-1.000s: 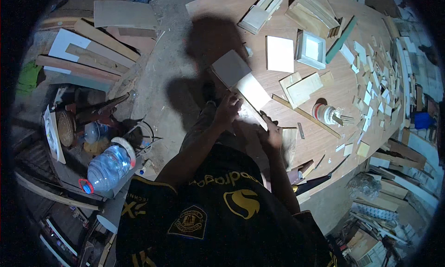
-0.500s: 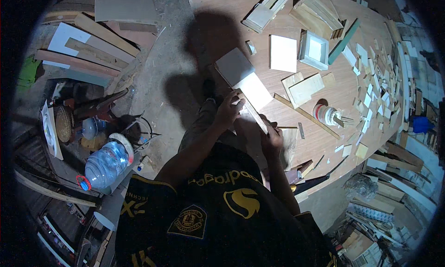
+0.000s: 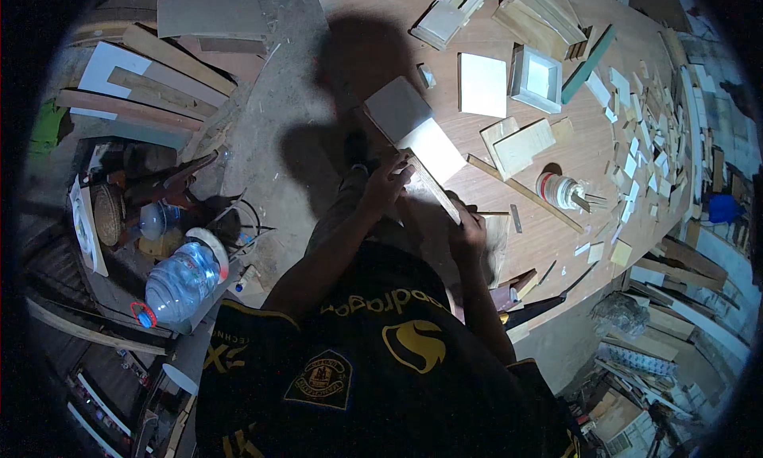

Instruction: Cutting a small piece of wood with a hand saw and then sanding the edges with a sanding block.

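Observation:
A flat wooden board slants in front of my body, its narrow pale edge facing up. My left hand is closed on the far left end of this board, fingers bent over the edge. At its near right end my right hand grips the board, thumb close to the top edge. Just beyond it a white panel lies on the table, half in shadow and half brightly lit. The lower part of the board is in shadow and hard to make out.
The brown table bears a white square panel, a box frame, stacked wood pieces, a long strip, a jar with sticks and several offcuts. A large water bottle is at left.
The whole view has shifted slightly. Both hands keep their hold on the board, which stays at nearly the same slant.

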Demonstrator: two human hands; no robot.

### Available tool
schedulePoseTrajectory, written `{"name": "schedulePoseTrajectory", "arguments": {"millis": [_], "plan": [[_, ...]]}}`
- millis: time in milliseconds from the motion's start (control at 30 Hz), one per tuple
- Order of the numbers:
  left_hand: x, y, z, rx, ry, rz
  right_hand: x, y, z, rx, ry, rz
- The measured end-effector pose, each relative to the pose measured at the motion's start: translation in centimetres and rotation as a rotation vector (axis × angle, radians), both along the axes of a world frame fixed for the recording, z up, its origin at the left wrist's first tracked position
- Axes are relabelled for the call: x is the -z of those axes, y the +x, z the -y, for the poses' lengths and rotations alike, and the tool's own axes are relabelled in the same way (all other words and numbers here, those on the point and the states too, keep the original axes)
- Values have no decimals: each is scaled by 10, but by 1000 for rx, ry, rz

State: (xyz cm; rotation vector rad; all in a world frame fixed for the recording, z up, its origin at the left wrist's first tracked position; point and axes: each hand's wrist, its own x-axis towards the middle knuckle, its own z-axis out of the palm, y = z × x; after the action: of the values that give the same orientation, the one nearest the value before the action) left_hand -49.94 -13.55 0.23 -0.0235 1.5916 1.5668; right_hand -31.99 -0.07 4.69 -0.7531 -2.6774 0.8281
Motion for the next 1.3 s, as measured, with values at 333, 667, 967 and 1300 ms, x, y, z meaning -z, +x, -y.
{"name": "schedulePoseTrajectory", "arguments": {"millis": [333,667,967,1300], "plan": [[-9,-5,-3,23,-13,-69,7,0,-7,-5,-16,-28],[-10,-5,1,2,-30,-20,9,3,-5,-81,-20,-25],[-8,-5,2,-13,98,211,15,7,-11,-41,-48,-32],[-49,-5,13,-30,287,447,-24,9,3,170,380,-156]]}}
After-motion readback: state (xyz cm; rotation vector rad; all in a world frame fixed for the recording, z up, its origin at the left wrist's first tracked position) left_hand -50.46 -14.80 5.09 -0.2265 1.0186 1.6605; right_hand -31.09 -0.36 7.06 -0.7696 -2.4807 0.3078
